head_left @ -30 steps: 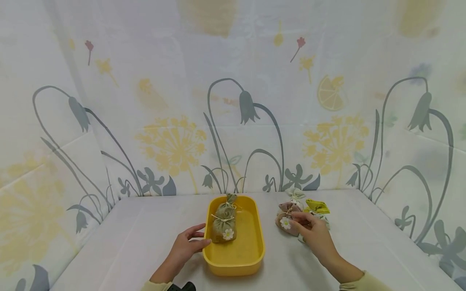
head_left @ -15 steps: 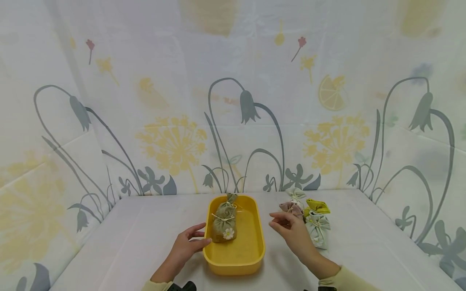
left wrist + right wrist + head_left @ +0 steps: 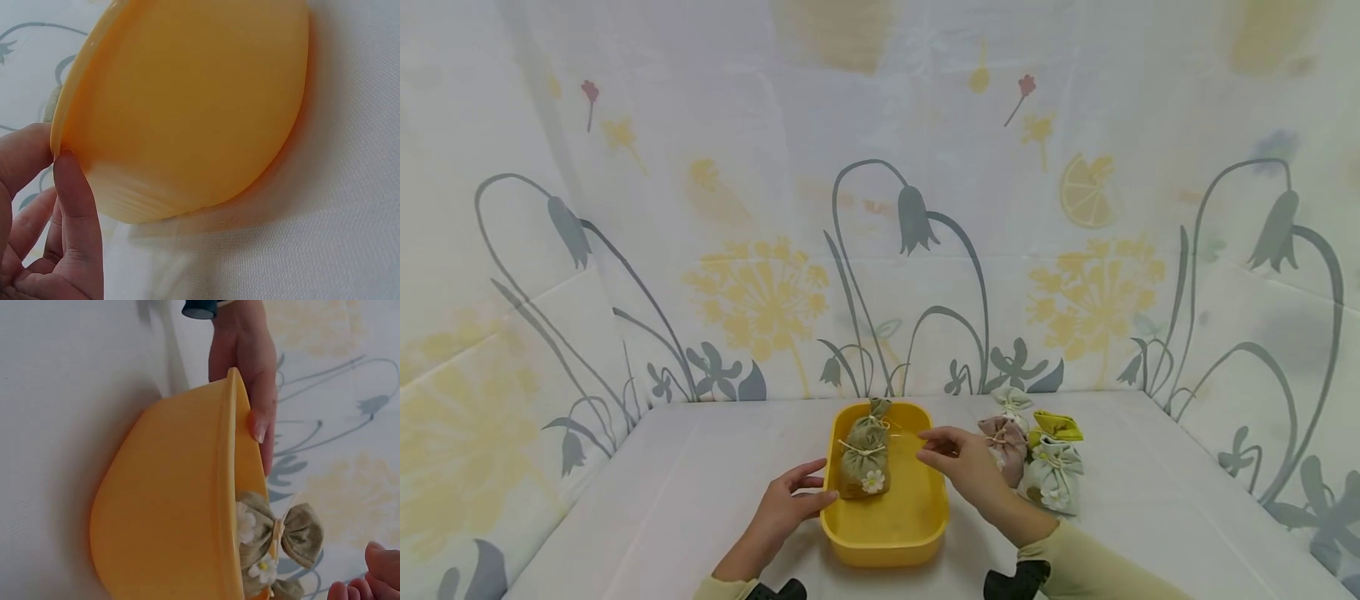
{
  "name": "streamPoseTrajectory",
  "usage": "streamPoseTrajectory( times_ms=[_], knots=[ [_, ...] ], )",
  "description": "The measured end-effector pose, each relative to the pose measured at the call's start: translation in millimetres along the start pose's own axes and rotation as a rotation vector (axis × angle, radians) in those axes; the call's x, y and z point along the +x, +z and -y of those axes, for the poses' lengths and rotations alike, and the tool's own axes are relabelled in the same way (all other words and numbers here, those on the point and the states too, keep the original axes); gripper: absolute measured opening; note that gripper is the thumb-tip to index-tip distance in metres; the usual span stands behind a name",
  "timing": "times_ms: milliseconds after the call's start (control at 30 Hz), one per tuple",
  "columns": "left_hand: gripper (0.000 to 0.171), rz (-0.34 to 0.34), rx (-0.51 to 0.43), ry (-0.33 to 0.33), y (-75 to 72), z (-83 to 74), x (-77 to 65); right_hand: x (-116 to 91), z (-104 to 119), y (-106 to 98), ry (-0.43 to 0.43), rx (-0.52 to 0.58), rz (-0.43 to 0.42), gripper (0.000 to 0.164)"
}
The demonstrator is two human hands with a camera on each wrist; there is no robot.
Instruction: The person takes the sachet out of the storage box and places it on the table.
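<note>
A yellow plastic tub (image 3: pixel 883 554) stands on the table, with an olive-green drawstring sachet (image 3: pixel 861 471) against its left side. The sachet has a white daisy and a cord bow; a second green sachet top (image 3: pixel 880 407) shows behind it. My left hand (image 3: pixel 778 517) holds the tub's left rim between thumb and index finger (image 3: pixel 31 150). Over the tub's right side hovers my right hand (image 3: pixel 970 471), fingers loosely bent, thumb and index finger apart, with nothing seen between them. In the right wrist view only part of the right hand (image 3: pixel 372 581) shows at the lower right corner.
Right of the tub stand several small sachets: a dusty pink one (image 3: pixel 1007 442), a pale one with a daisy (image 3: pixel 1052 483), a yellow-green one (image 3: pixel 1058 425) and a whitish one (image 3: pixel 1013 398) behind. A flower-printed cloth (image 3: pixel 865 292) hangs behind the white table.
My right hand has moved left, from the pink sachet to over the tub's right side. The pink sachet stays among the others. My left hand keeps its place on the rim.
</note>
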State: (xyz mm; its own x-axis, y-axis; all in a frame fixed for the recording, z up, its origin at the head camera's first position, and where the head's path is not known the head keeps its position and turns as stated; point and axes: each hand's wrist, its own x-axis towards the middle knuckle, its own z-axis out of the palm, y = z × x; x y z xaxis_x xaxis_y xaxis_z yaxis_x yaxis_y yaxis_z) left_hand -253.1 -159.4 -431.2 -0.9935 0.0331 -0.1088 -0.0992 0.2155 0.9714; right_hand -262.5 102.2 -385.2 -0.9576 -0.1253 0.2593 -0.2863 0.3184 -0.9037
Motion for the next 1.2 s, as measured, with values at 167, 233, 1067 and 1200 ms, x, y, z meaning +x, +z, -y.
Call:
streamPoseTrajectory(
  times_ms=[167, 233, 1067, 1200],
  knots=[
    [0.066, 0.004, 0.003, 0.003, 0.0, 0.7, 0.6, 7.8, 4.6, 9.4, 0.021, 0.013, 0.043, 0.026],
    [0.066, 0.004, 0.005, 0.002, -0.3, 0.8, 0.9, 11.3, 7.8, 13.2, 0.032, 0.015, 0.056, 0.027],
    [0.067, -0.004, 0.027, -0.015, 1.0, -0.8, 1.0, 57.0, 2.4, 44.4, 0.103, 0.015, 0.164, 0.041],
    [0.066, -0.007, 0.034, -0.021, 0.7, -2.5, 0.1, 58.4, 5.0, 49.2, 0.108, 0.011, 0.233, 0.043]
  ],
)
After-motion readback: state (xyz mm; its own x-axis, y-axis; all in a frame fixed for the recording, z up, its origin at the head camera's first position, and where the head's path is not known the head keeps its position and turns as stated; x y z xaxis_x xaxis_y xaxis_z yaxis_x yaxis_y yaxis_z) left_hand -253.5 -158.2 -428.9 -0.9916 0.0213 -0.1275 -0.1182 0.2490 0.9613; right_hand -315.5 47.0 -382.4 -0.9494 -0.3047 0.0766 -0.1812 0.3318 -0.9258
